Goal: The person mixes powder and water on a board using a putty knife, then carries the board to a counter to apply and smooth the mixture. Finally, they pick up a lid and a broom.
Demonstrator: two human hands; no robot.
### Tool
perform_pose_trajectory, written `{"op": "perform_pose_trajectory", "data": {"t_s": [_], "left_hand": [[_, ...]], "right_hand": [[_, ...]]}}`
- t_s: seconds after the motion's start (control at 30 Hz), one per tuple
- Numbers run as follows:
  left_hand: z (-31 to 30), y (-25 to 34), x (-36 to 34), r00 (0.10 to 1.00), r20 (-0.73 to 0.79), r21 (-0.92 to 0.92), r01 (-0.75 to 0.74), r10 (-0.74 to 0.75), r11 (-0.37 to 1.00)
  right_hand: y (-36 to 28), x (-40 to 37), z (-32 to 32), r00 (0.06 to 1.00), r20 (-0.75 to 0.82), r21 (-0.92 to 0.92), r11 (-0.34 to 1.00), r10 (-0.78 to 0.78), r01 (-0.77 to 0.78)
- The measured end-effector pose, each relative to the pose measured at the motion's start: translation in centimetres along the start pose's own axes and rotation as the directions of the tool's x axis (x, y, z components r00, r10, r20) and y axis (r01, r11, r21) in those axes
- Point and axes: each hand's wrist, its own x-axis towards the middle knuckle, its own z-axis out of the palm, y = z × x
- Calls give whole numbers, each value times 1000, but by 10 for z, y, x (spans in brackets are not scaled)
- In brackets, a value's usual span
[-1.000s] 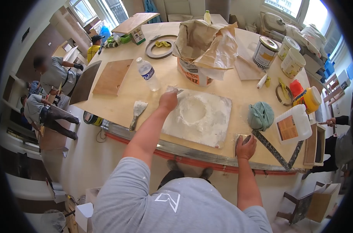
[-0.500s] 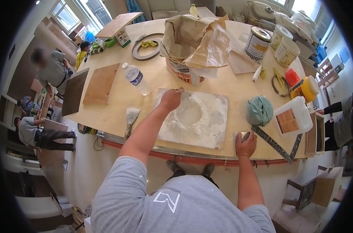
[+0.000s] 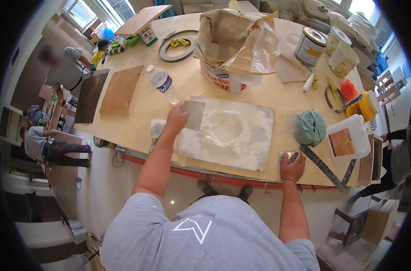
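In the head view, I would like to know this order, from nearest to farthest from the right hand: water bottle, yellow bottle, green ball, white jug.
From the right hand:
1. Green ball: just beyond it, slightly right.
2. White jug: to its right.
3. Yellow bottle: right, beyond the jug.
4. Water bottle: far to the left.
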Motion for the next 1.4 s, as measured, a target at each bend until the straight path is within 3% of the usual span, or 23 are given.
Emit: {"op": "perform_pose_trajectory", "data": {"t_s": [0.03,0.1,0.2,0.3,0.4,0.5,0.53,0.6,0.63,0.67,0.7,0.8,0.9,1.0,1.1,1.2,1.3,1.4], "left_hand": [[-9,-18,-6,985,49,-16,167,-166,986],[-18,-42,-20,871,154,-29,476,-466,879],[1,-90,-15,897,149,-20,422,-415,906],[18,-54,-9,907,241,-198,394,-345,897],[30,-18,-3,992,71,183,87,-101,979],[16,42,-25,997,-42,279,-46,60,959],[11,22,-24,976,82,449,-218,203,866],[-10,-37,-13,836,383,658,-545,392,519],[-16,-41,-18,964,227,505,-239,139,829],[-19,-45,-31,974,146,260,130,-172,957],[-18,-48,-43,866,155,-22,485,-476,874],[12,-90,-65,856,184,-285,516,-482,808],[38,-66,-78,884,104,-326,463,-455,824],[27,-5,-91,931,-48,-112,354,-361,928],[10,-6,-106,919,-47,-243,370,-392,897],[13,-39,-118,784,81,-391,593,-615,704],[30,-35,-117,839,97,-488,509,-535,709],[44,5,-108,905,-40,-247,402,-423,882]], "right_hand": [[-1,0,-1,1000,-1,0,1000,1,-1],[-3,1,-3,1000,20,9,1000,18,-18],[-2,1,-2,999,36,-1,1000,21,-21],[-3,1,-1,999,41,-7,1000,18,-18],[-1,0,1,1000,23,-19,1000,10,-10],[-3,1,0,1000,9,-19,1000,-5,5],[-3,0,-2,1000,10,-16,1000,-14,14],[-1,0,-1,1000,13,-22,1000,-11,12],[-1,0,0,1000,11,-22,1000,-5,5],[0,0,1,1000,3,-15,1000,-11,11],[1,0,1,1000,-5,-9,1000,-17,17],[1,0,0,1000,11,5,1000,-5,5],[2,1,1,1000,26,6,1000,0,0],[4,0,2,1000,21,8,1000,-9,9],[3,1,0,999,34,4,1000,4,-4],[2,1,0,999,42,7,1000,13,-13],[2,0,-1,999,49,10,1000,13,-13],[1,1,-2,999,44,-1,1000,3,-3]]}}
